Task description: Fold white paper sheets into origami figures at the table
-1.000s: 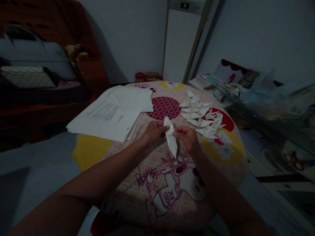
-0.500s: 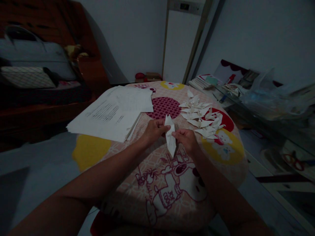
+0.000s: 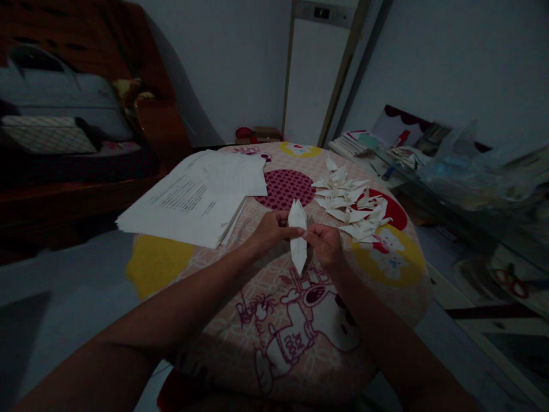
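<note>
A long, pointed folded white paper piece point(image 3: 297, 236) stands almost upright above the round table point(image 3: 274, 320) with its cartoon-print cloth. My left hand point(image 3: 270, 230) pinches its left edge near the middle. My right hand point(image 3: 326, 245) pinches the right edge at the same height, fingers closed on the paper. Both hands meet at the fold, a little above the cloth. Several finished folded paper shapes point(image 3: 351, 206) lie in a heap just right of and beyond my right hand.
A stack of printed white sheets point(image 3: 195, 197) covers the table's far left. To the right, a low shelf point(image 3: 403, 157) carries books and plastic bags. A bag point(image 3: 55, 97) rests on dark furniture at the left. A white door point(image 3: 315, 74) stands behind.
The folded paper has turned more upright and its top has shifted slightly right. My two hands have drawn closer together on it.
</note>
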Demonstrator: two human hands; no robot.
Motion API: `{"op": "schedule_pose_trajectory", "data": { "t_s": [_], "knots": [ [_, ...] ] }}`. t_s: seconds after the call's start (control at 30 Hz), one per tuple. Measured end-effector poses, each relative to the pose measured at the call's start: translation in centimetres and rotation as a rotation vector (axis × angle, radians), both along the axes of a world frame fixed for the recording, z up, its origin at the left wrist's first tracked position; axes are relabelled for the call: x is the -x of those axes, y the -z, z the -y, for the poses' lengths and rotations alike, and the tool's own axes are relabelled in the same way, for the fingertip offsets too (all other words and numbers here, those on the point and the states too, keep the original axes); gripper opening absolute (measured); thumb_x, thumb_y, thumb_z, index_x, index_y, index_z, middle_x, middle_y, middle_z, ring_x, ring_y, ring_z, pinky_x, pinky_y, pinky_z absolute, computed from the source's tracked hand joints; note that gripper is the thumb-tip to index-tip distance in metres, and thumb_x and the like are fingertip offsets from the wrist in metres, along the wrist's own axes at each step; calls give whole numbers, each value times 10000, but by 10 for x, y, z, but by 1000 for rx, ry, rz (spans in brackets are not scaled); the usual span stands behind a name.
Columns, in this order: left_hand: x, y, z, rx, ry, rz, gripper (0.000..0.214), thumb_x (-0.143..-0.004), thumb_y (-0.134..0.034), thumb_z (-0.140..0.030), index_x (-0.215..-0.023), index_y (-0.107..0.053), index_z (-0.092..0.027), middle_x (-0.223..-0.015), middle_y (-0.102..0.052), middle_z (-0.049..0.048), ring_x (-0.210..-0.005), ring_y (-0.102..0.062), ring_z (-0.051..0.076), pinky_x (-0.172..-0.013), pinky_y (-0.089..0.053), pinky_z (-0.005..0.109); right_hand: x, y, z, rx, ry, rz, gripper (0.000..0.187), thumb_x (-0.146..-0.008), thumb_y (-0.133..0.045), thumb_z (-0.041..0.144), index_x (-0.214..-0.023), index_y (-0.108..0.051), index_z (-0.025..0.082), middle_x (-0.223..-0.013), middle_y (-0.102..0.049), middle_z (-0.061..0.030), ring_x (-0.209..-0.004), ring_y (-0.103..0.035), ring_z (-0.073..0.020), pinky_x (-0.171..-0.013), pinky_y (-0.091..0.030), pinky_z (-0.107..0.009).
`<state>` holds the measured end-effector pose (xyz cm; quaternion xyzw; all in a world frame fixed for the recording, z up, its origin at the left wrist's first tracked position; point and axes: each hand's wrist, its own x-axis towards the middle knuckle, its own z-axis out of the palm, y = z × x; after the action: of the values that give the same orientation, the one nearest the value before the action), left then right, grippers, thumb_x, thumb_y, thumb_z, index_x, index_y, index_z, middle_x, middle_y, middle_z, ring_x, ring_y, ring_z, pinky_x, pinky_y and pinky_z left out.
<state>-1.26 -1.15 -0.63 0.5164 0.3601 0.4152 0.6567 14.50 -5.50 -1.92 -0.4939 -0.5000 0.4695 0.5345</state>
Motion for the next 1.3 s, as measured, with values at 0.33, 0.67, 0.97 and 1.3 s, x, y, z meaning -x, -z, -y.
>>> {"op": "schedule_pose_trajectory", "data": {
  "t_s": [0.33,0.67,0.97,1.3],
  "knots": [
    [2,-3,0,-48,10,-62,278,-585,-848,-198,-807,-701,-116,-714,-709,18,-615,-633,126,-586,-474,227,0,3,-1,-21,25,-33,288,-690,-724,422,-569,-620,183,-506,-518,30,-480,-408,-95,-462,-319,-235],
    [4,1,-1,29,-4,-24,250,-580,-832,-161,-792,-710,-110,-651,-690,6,-535,-600,109,-542,-476,223,5,14,-1,-55,48,-25,304,-737,-743,432,-605,-645,177,-527,-535,31,-493,-424,-95,-483,-341,-237],
    [0,3,0,133,6,91,356,-574,-856,-179,-907,-742,-127,-783,-761,41,-668,-689,152,-677,-551,274,5,8,0,-34,116,-78,279,-703,-750,431,-615,-656,184,-535,-572,24,-497,-446,-105,-489,-373,-246],
    [5,0,-2,29,78,57,311,-598,-823,-172,-890,-740,-104,-683,-701,24,-574,-612,111,-587,-487,229,-1,5,-2,39,51,-103,314,-686,-754,428,-562,-594,187,-503,-527,40,-459,-421,-87,-459,-329,-231]
  ]
}}
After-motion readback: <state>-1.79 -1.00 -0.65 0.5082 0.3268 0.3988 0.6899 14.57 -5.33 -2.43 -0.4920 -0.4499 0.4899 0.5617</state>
